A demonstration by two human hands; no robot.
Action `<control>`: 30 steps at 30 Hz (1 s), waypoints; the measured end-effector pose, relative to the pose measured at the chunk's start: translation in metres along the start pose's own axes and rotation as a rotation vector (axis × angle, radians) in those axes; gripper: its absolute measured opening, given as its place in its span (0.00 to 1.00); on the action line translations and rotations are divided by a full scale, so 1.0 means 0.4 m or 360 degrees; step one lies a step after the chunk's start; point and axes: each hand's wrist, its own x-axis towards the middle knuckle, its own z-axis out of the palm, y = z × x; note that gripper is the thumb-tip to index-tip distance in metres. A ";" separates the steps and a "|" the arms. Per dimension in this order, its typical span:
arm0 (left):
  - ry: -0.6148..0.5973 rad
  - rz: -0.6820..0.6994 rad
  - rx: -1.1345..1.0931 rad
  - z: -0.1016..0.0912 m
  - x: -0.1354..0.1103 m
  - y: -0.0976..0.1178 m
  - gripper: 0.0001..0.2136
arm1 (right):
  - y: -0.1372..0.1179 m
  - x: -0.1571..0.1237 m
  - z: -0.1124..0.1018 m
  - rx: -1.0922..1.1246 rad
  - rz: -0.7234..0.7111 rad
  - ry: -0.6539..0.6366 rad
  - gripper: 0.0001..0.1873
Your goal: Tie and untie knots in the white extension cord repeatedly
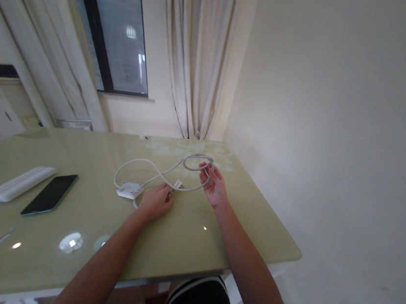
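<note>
My left hand (156, 201) is gripping the cable (142, 163), fingers closed. My right hand (214, 185), fingers open, is touching its one loop at 1 o'clock. The rest is lying uncoiled at 10 o'clock.

bare table top (185, 238) lies open along the front edge and toward the right corner. at left a phone (49, 194) and power strip (17, 183) block passage; the white cable (138, 164) loops across the middle.

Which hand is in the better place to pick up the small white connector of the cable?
Probably the left hand: its fingers rest beside the small white connector on the glossy green table. The right hand is raised, with the thin white cable loop over its fingers.
</note>
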 end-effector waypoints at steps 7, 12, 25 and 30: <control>0.0267 -0.0273 -0.0111 0.012 0.015 -0.014 0.25 | 0.013 -0.005 0.006 -0.0103 0.0012 -0.0051 0.15; 0.0120 -0.0422 -0.0148 0.001 0.012 -0.014 0.27 | 0.022 -0.011 0.010 -0.0118 0.0051 -0.0109 0.16; 0.0207 -0.0577 0.0324 -0.019 -0.038 0.068 0.21 | 0.035 0.037 -0.047 0.0013 -0.0207 0.0253 0.12; 0.0205 -0.0593 0.0274 -0.007 -0.043 0.072 0.22 | 0.024 0.045 -0.058 0.0090 -0.0280 0.0370 0.09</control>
